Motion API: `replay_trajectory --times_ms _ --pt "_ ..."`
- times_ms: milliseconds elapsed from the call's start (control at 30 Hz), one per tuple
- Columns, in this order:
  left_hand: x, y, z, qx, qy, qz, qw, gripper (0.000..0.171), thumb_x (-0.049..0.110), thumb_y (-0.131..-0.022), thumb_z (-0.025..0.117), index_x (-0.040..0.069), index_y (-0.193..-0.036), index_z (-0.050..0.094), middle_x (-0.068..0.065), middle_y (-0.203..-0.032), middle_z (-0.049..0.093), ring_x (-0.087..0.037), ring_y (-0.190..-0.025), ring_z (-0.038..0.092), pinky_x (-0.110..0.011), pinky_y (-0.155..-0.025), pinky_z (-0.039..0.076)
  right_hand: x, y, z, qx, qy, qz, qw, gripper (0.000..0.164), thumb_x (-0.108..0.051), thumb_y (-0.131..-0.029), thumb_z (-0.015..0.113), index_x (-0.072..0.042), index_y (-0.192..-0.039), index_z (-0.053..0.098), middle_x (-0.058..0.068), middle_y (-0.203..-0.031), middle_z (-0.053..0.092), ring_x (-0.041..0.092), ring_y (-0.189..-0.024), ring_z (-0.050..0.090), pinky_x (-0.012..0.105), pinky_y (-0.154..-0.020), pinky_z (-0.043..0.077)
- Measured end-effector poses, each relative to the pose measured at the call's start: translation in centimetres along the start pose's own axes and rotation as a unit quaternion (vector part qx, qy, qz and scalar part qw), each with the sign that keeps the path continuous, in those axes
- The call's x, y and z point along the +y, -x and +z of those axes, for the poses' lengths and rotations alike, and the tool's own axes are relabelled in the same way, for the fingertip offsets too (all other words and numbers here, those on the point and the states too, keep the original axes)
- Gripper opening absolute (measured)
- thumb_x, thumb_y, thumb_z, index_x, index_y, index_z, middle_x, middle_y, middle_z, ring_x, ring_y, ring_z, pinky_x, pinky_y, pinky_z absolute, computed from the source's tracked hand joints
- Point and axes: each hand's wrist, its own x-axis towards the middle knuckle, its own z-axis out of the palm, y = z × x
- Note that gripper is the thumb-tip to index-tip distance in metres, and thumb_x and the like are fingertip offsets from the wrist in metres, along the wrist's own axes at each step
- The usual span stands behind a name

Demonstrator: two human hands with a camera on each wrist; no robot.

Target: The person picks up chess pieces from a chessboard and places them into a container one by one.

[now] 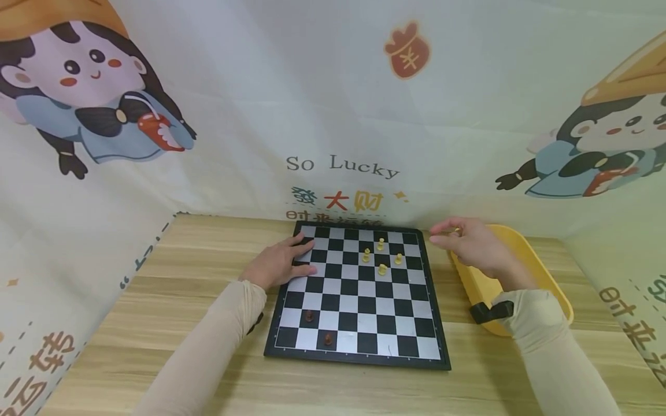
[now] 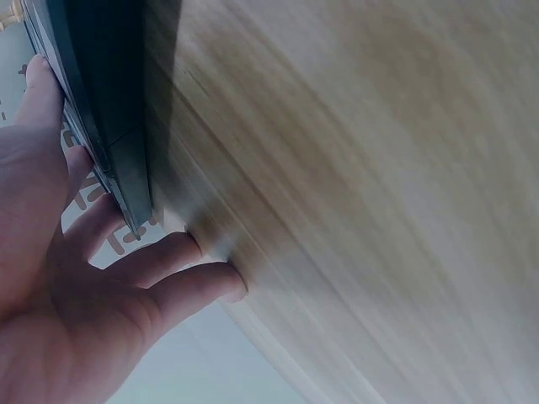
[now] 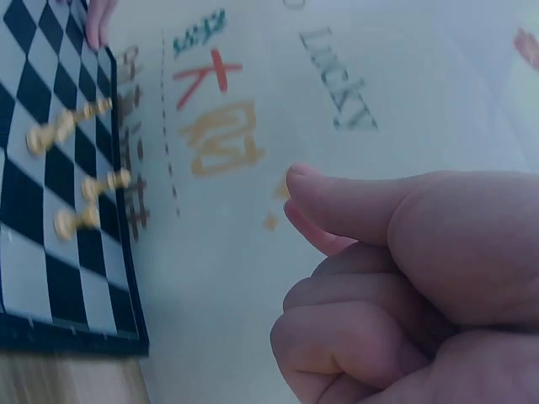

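A black-and-white chessboard (image 1: 340, 303) lies on the table. My left hand (image 1: 273, 263) rests along its left edge with fingers spread, thumb and a fingertip over the squares; in the left wrist view, other fingers reach past the board's side. Several pale yellow chess pieces (image 1: 382, 269) stand on the far right part of the board. Two dark red chess pieces (image 1: 309, 316) are near its front left. My right hand (image 1: 476, 245) hovers beyond the board's right edge, over a yellow tray (image 1: 546, 280). Its thumb and index finger point toward the board, while the others curl into the palm.
The wooden table (image 1: 171, 289) backs onto a printed cloth (image 1: 250, 104) with cartoon figures and lettering. More of this cloth hangs at both sides. The far edge of the board lies close to the cloth.
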Motion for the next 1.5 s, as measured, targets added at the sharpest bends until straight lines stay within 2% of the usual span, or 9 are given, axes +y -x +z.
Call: replay_trajectory --times_ms 100,267,433,700,867,1067,1233,1400,1500 --pt "0.1 0.0 0.1 -0.002 -0.001 -0.002 1.0 0.077 0.06 -0.095 0.061 0.024 -0.159 0.039 -0.011 -0.17 0.027 -0.039 -0.154 0.033 -0.054 -0.124 0.035 -0.4 0.1 0.9 -0.005 0.01 -0.014 1.0 0.035 -0.028 -0.1 0.065 -0.009 -0.129 0.063 -0.004 -0.069 0.044 0.009 -0.047 0.037 0.023 -0.047 0.036" --pt "0.1 -0.1 0.3 -0.004 0.003 -0.006 1.0 0.077 0.06 -0.095 0.061 0.025 -0.159 0.038 -0.01 -0.17 0.027 -0.039 -0.154 0.033 -0.054 -0.124 0.035 -1.0 -0.1 2.5 -0.014 0.012 -0.028 0.999 0.031 -0.028 -0.099 0.067 -0.011 -0.125 0.066 -0.004 -0.063 0.037 0.013 -0.046 0.036 0.024 -0.044 0.031" --pt "0.0 0.0 0.2 -0.002 0.002 -0.005 1.0 0.077 0.06 -0.095 0.061 0.025 -0.159 0.038 -0.011 -0.17 0.027 -0.04 -0.153 0.033 -0.054 -0.123 0.035 -1.6 -0.3 4.3 -0.036 -0.013 -0.047 0.998 0.028 -0.026 -0.098 0.069 -0.011 -0.122 0.067 -0.006 -0.056 0.035 0.012 -0.043 0.032 0.023 -0.042 0.026" --pt "0.1 0.0 0.2 0.0 0.003 0.0 1.0 0.077 0.06 -0.095 0.061 0.025 -0.159 0.038 -0.011 -0.17 0.027 -0.039 -0.154 0.033 -0.054 -0.123 0.035 -2.4 -0.4 7.0 -0.083 -0.055 -0.075 0.992 0.028 -0.022 -0.096 0.07 -0.01 -0.122 0.067 -0.007 -0.056 0.038 0.009 -0.043 0.032 0.02 -0.044 0.027" --pt "0.2 0.1 0.2 0.001 0.004 0.002 1.0 0.076 0.059 -0.095 0.061 0.024 -0.159 0.038 -0.011 -0.17 0.027 -0.039 -0.154 0.033 -0.054 -0.123 0.035 -2.7 -0.4 8.5 -0.088 -0.053 -0.077 0.992 0.03 -0.022 -0.095 0.072 -0.008 -0.121 0.068 -0.008 -0.055 0.037 0.009 -0.043 0.032 0.021 -0.044 0.027" --pt "0.1 0.1 0.1 0.003 0.007 0.003 1.0 0.077 0.059 -0.095 0.061 0.024 -0.159 0.038 -0.011 -0.17 0.027 -0.039 -0.154 0.032 -0.054 -0.124 0.035 -2.5 -0.6 10.1 -0.113 -0.071 -0.07 0.989 0.031 -0.021 -0.095 0.072 -0.006 -0.122 0.068 -0.007 -0.055 0.038 0.009 -0.042 0.03 0.02 -0.043 0.027" --pt "-0.1 0.3 0.1 -0.001 0.012 -0.006 0.9999 0.077 0.059 -0.095 0.061 0.025 -0.159 0.037 -0.011 -0.17 0.026 -0.04 -0.154 0.032 -0.055 -0.124 0.034 -2.7 -0.7 11.2 -0.122 -0.063 -0.078 0.987 0.028 -0.023 -0.094 0.075 -0.01 -0.119 0.07 -0.006 -0.056 0.04 0.01 -0.042 0.032 0.021 -0.044 0.027" --pt "-0.2 0.3 0.0 -0.001 0.008 -0.006 1.0 0.077 0.059 -0.095 0.061 0.025 -0.159 0.037 -0.011 -0.17 0.027 -0.041 -0.153 0.034 -0.055 -0.123 0.035 -3.0 -0.6 12.1 -0.152 -0.066 -0.086 0.982 0.03 -0.024 -0.095 0.073 -0.009 -0.121 0.069 -0.006 -0.054 0.037 0.011 -0.041 0.031 0.021 -0.043 0.026" --pt "-0.1 0.1 -0.1 0.002 0.007 -0.002 1.0 0.076 0.059 -0.095 0.062 0.025 -0.159 0.038 -0.012 -0.169 0.028 -0.041 -0.152 0.034 -0.055 -0.123 0.036 -3.0 -0.3 12.6 -0.175 -0.088 -0.086 0.977 0.031 -0.023 -0.096 0.072 -0.007 -0.123 0.067 -0.006 -0.053 0.037 0.01 -0.039 0.029 0.021 -0.041 0.025"
